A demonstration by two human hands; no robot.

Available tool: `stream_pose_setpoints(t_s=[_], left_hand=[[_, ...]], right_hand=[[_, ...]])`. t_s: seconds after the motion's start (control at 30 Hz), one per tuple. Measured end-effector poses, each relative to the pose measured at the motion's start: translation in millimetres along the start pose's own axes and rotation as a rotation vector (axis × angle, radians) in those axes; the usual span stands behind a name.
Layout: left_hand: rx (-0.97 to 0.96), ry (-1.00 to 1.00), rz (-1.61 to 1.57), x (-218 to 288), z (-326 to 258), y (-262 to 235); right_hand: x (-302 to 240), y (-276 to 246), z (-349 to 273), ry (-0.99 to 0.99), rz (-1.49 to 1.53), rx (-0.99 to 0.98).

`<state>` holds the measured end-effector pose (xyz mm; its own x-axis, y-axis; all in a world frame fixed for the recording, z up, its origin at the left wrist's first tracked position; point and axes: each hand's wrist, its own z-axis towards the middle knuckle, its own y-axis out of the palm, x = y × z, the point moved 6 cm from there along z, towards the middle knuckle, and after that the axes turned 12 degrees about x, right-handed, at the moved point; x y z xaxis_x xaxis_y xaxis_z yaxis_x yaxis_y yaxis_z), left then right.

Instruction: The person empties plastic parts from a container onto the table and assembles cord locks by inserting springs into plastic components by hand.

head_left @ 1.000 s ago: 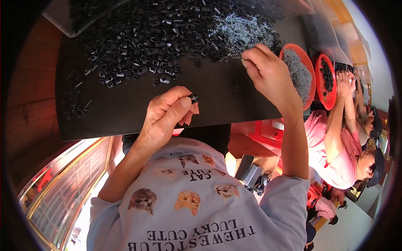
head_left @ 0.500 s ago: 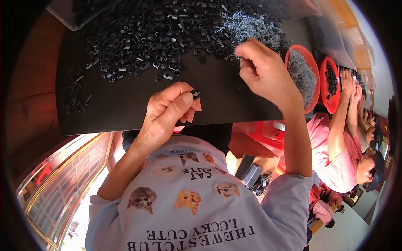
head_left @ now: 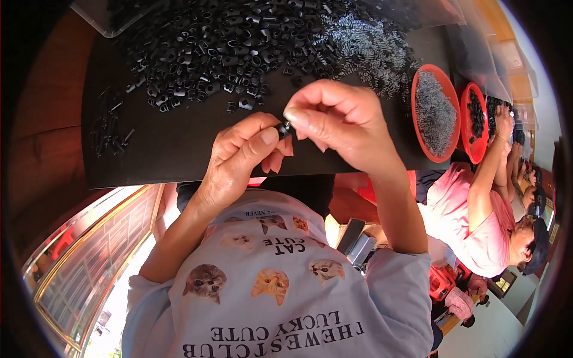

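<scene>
My left hand (head_left: 242, 149) pinches a short black plastic tube (head_left: 283, 130) between thumb and fingers, above the near part of the dark table. My right hand (head_left: 343, 122) meets it there, its thumb and forefinger closed at the tube's upper end. A tiny shiny bit shows at those fingertips; it looks like a small metal spring, mostly covered by the fingers. Beyond both hands spreads a heap of black plastic tube pieces (head_left: 209, 53). A pile of small silvery springs (head_left: 370, 51) adjoins it on the right.
An orange-red bowl (head_left: 452, 119) of springs stands to the right, beside a red bowl (head_left: 482, 143) with black parts. Slim black pieces (head_left: 107, 134) lie at the table's left. A clear plastic bin (head_left: 107, 27) sits far left. A co-worker in pink (head_left: 459, 209) works at the right.
My right hand has come from beside the spring pile down and left to the tube. My left hand stays nearly in place, still holding the tube.
</scene>
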<state>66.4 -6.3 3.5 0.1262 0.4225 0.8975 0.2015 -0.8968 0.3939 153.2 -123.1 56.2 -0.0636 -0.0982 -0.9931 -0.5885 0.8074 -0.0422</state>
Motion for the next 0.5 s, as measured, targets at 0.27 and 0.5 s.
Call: stream_pose_setpoints(t_s=[0.27, 0.5], left_hand=[[0.037, -0.030, -0.048, -0.5, 0.7, -0.7], [0.058, -0.007, -0.084, -0.5, 0.5, -2.7]], right_hand=[[-8.7, 14.1, -14.9, -0.397, -0.173, 0.135], [-8.9, 27.1, -35.8, -0.583, -0.514, 0.149]])
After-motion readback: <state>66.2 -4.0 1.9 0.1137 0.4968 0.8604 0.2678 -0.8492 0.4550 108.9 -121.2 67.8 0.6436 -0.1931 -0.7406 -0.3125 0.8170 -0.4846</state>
